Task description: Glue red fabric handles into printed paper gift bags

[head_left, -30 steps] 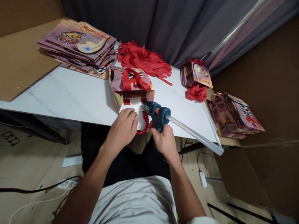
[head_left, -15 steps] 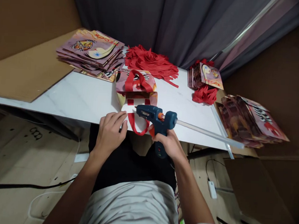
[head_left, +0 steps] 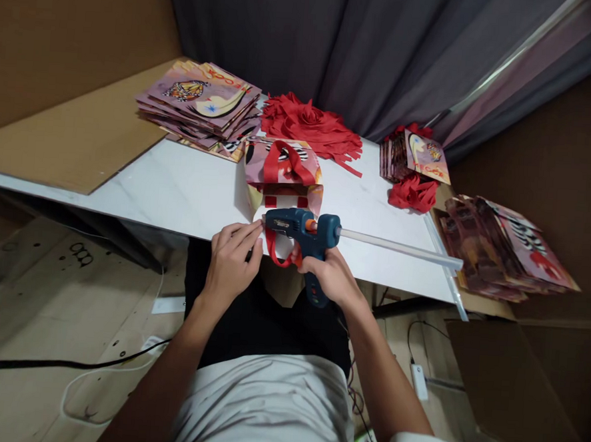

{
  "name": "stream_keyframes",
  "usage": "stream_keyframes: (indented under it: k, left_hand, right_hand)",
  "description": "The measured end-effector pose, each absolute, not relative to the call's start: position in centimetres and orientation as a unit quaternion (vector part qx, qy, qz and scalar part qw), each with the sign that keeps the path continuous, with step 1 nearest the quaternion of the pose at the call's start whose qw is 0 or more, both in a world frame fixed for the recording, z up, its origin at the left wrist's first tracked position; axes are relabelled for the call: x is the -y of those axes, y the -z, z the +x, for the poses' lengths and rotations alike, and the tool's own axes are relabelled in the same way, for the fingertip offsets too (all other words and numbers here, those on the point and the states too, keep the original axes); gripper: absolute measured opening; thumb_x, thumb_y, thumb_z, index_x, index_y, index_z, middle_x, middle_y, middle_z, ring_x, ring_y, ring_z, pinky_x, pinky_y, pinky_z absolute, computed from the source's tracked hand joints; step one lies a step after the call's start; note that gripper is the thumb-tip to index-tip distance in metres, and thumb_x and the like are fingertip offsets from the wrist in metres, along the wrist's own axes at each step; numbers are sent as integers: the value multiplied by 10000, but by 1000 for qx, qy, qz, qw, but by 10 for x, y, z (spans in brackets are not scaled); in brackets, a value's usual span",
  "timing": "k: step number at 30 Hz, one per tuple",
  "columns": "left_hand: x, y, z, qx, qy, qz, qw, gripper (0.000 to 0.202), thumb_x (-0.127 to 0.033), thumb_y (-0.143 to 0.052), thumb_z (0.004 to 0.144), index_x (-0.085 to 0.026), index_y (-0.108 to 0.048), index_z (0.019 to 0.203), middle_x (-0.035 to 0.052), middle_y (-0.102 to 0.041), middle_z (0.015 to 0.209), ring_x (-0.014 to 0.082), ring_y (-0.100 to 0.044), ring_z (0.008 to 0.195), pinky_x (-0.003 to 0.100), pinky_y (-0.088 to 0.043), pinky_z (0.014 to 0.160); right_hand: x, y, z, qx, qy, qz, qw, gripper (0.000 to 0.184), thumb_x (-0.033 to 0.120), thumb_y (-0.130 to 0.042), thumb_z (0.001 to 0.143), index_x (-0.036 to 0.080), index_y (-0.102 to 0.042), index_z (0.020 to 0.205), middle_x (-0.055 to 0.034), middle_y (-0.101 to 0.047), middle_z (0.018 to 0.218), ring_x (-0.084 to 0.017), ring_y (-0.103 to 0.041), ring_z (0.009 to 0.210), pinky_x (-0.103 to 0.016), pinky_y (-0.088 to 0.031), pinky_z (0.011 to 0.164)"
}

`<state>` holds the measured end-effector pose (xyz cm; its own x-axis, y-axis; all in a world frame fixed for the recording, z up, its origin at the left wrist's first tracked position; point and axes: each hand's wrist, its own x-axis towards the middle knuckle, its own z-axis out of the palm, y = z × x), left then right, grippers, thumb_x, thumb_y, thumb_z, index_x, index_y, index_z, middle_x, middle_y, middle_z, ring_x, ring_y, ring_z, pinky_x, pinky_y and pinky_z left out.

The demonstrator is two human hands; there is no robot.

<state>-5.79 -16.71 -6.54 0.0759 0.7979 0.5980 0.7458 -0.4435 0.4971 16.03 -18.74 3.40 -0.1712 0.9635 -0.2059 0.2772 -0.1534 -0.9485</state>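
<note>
My right hand (head_left: 329, 276) grips a blue hot glue gun (head_left: 302, 231) with a long clear glue stick (head_left: 399, 247) sticking out to the right. The gun's nozzle points left, at the near edge of a small printed paper bag (head_left: 282, 180) lying on the white table (head_left: 177, 187). A red ribbon handle (head_left: 276, 253) loops down from the bag's near edge. My left hand (head_left: 233, 260) pinches that edge beside the nozzle, fingers pressed together on the paper.
A stack of flat printed bags (head_left: 202, 105) lies at the back left, and a heap of red ribbon strips (head_left: 309, 125) behind the bag. More bag stacks (head_left: 417, 155) (head_left: 504, 244) and red ribbon (head_left: 412, 191) sit at the right. Cables run over the floor below.
The glue gun's nozzle has come down and left to the bag's near edge. My left hand went from lying flat on the bag to pinching its edge. The head camera shifted left.
</note>
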Motion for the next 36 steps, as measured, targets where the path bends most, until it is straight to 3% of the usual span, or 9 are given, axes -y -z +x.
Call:
stream_keyframes:
  k: [18,24,36]
  left_hand:
    - [167,65,-55,-528,-444,724,18,356,-236,-553,1084,-239,-801,1339,100,-831,1328,317,-706,1190,515,-523,994]
    - [167,66,-54,-528,-451,720,23,350,-233,-556,1084,-234,-801,1335,105,-828,1335,322,-701,1191,523,-519,993]
    - [166,67,-53,-532,-448,718,9,363,-222,-555,1062,-244,-806,1323,105,-837,1306,324,-702,1173,529,-526,986]
  right_hand:
    - [191,-41,173,538,-494,-608,311,109,305,-633,698,223,-633,770,12,-614,782,-196,-504,756,-330,-408,719]
    - [193,-39,188,533,-480,-618,321,96,303,-629,705,219,-637,751,5,-634,800,-212,-547,805,-343,-422,783]
    - [199,-42,208,505,-444,-657,340,107,306,-627,703,216,-651,756,-4,-622,783,-210,-525,781,-333,-415,729]
